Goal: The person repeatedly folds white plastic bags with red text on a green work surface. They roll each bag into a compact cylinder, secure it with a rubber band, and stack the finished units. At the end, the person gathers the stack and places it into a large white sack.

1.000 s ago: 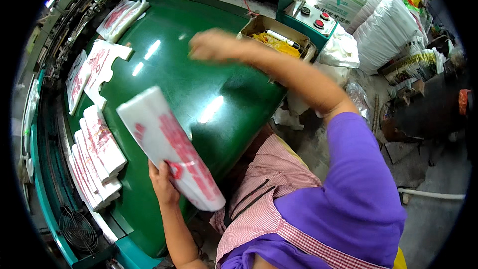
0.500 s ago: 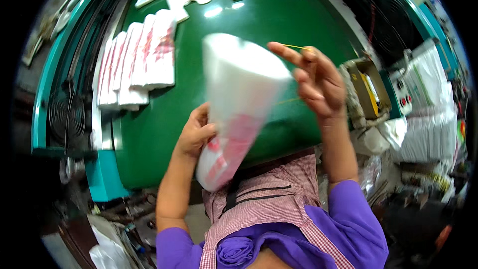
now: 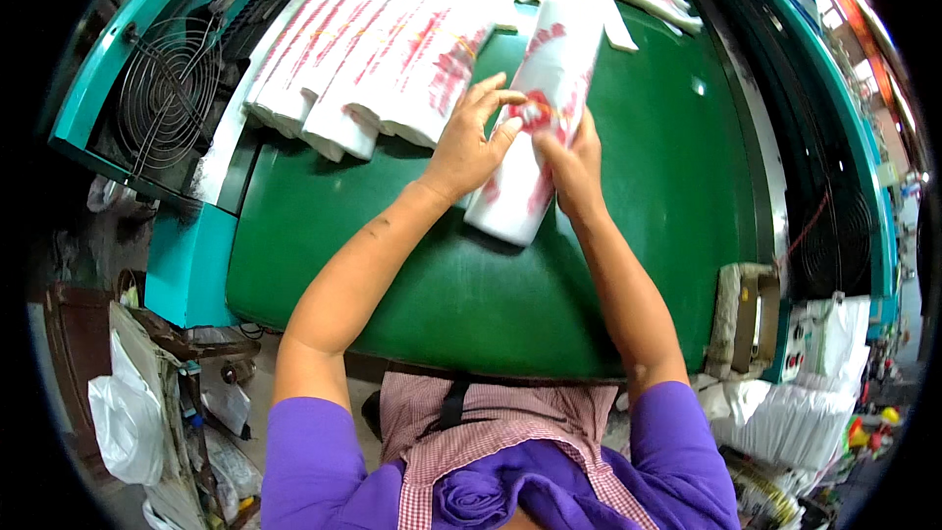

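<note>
Both hands on one folded stack of white bags with red print [image 3: 538,128], lying mid-table on the green table [image 3: 392,265] — left hand [image 3: 469,137] cupping its left side, fingers loosely spread; right hand [image 3: 571,165] pinching its middle. Further back, near the far left edge — a fanned row of matching bag stacks [image 3: 373,59].

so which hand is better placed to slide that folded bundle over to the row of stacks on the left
Probably the left hand: it rests on the bundle on the side facing the row of stacks. The right hand grips the bundle's far side.
</note>
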`<act>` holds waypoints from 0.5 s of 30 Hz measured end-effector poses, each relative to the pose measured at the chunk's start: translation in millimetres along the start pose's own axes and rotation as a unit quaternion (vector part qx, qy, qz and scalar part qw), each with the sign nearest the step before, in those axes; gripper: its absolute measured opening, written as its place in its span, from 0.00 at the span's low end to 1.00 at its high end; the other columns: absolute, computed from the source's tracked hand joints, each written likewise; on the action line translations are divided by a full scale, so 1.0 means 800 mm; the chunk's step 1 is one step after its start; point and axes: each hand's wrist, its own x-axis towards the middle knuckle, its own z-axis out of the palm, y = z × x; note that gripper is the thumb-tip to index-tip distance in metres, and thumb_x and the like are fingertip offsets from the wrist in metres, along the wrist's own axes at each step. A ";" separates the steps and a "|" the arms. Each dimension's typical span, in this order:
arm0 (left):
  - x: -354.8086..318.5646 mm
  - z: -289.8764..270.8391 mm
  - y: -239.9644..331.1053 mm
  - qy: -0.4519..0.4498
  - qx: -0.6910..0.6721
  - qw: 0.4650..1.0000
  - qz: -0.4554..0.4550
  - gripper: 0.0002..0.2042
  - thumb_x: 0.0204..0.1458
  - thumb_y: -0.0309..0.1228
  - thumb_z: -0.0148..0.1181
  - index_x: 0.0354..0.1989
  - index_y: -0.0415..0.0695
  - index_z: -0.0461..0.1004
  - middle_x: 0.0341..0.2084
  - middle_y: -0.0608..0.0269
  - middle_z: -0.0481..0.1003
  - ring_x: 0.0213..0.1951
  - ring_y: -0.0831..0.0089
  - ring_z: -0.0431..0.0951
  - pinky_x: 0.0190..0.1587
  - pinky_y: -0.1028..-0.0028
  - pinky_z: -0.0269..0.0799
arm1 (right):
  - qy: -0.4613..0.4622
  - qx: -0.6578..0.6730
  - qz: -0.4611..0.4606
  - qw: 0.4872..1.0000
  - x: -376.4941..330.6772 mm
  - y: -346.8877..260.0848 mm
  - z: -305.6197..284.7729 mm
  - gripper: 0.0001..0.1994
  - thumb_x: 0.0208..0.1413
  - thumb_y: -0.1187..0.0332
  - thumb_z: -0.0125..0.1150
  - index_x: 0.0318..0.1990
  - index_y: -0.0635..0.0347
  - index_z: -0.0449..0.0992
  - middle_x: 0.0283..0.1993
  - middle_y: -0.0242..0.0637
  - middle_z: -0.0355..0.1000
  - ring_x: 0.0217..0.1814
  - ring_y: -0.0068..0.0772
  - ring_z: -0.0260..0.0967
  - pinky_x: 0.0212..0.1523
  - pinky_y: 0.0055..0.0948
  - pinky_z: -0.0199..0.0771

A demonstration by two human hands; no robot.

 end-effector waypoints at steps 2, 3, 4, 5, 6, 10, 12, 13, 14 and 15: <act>0.014 -0.020 -0.011 -0.018 0.130 0.979 0.158 0.22 0.48 0.35 0.59 0.54 0.51 0.69 0.60 0.53 0.62 0.62 0.55 0.59 0.64 0.57 0.51 | -0.037 -0.011 -0.002 0.999 0.055 0.031 0.025 0.21 0.52 0.72 0.57 0.54 0.64 0.65 0.45 0.37 0.71 0.45 0.28 0.70 0.46 0.27 0.71; 0.016 -0.031 -0.031 -0.047 0.182 0.967 0.172 0.22 0.47 0.35 0.59 0.54 0.52 0.70 0.59 0.55 0.63 0.62 0.56 0.59 0.63 0.57 0.52 | -0.096 -0.055 -0.026 0.994 0.073 0.050 0.038 0.18 0.53 0.73 0.55 0.53 0.64 0.67 0.47 0.37 0.72 0.47 0.30 0.70 0.47 0.28 0.71; 0.016 -0.041 -0.056 -0.077 0.233 0.951 0.186 0.22 0.47 0.35 0.59 0.54 0.54 0.70 0.59 0.58 0.63 0.62 0.57 0.59 0.62 0.56 0.52 | -0.154 -0.099 -0.051 0.982 0.090 0.072 0.046 0.16 0.55 0.74 0.52 0.52 0.64 0.69 0.49 0.38 0.72 0.49 0.31 0.71 0.49 0.29 0.70; 0.015 -0.050 -0.080 -0.095 0.306 0.931 0.177 0.20 0.47 0.36 0.59 0.51 0.55 0.72 0.58 0.62 0.64 0.62 0.58 0.60 0.61 0.55 0.53 | -0.139 -0.197 -0.185 0.953 0.108 0.117 0.037 0.14 0.57 0.72 0.52 0.50 0.64 0.71 0.55 0.40 0.71 0.54 0.36 0.70 0.52 0.32 0.68; 0.011 -0.056 -0.095 -0.081 0.330 0.923 0.180 0.17 0.46 0.36 0.59 0.47 0.56 0.75 0.57 0.65 0.66 0.62 0.61 0.60 0.60 0.56 0.53 | -0.136 -0.233 -0.226 0.936 0.122 0.123 0.035 0.14 0.56 0.72 0.53 0.49 0.63 0.72 0.52 0.46 0.72 0.53 0.43 0.70 0.52 0.36 0.68; -0.001 -0.038 -0.114 -0.015 0.327 0.934 0.145 0.15 0.42 0.36 0.60 0.41 0.57 0.76 0.54 0.67 0.69 0.61 0.64 0.61 0.60 0.59 0.50 | 0.062 -0.499 -0.148 0.851 0.230 0.142 -0.018 0.17 0.55 0.69 0.55 0.52 0.58 0.69 0.56 0.48 0.65 0.55 0.50 0.65 0.51 0.42 0.67; 0.000 -0.034 -0.111 -0.037 0.296 0.947 0.117 0.14 0.42 0.40 0.61 0.40 0.56 0.77 0.54 0.66 0.69 0.61 0.63 0.61 0.60 0.59 0.50 | 0.049 -0.633 -0.203 0.745 0.284 0.159 -0.047 0.20 0.55 0.62 0.55 0.54 0.58 0.67 0.60 0.47 0.60 0.58 0.49 0.63 0.52 0.44 0.66; 0.002 -0.034 -0.111 -0.044 0.288 0.949 0.118 0.16 0.43 0.45 0.61 0.40 0.55 0.77 0.54 0.66 0.69 0.61 0.62 0.61 0.60 0.59 0.50 | 0.061 -0.676 -0.257 0.689 0.305 0.169 -0.055 0.21 0.56 0.58 0.53 0.54 0.59 0.67 0.58 0.47 0.62 0.57 0.47 0.63 0.52 0.46 0.66; 0.002 -0.035 -0.111 -0.046 0.284 0.951 0.113 0.17 0.43 0.48 0.61 0.40 0.55 0.77 0.54 0.66 0.69 0.62 0.61 0.60 0.61 0.59 0.48 | 0.076 -0.708 -0.316 0.627 0.331 0.174 -0.058 0.22 0.57 0.55 0.52 0.53 0.59 0.68 0.56 0.47 0.64 0.56 0.46 0.64 0.52 0.47 0.66; -0.001 -0.034 -0.112 -0.045 0.289 0.950 0.112 0.17 0.44 0.49 0.61 0.40 0.55 0.77 0.54 0.66 0.69 0.62 0.61 0.60 0.61 0.59 0.47 | 0.021 -0.719 -0.199 0.665 0.356 0.172 -0.064 0.22 0.58 0.53 0.48 0.52 0.59 0.69 0.52 0.47 0.67 0.54 0.45 0.66 0.52 0.46 0.67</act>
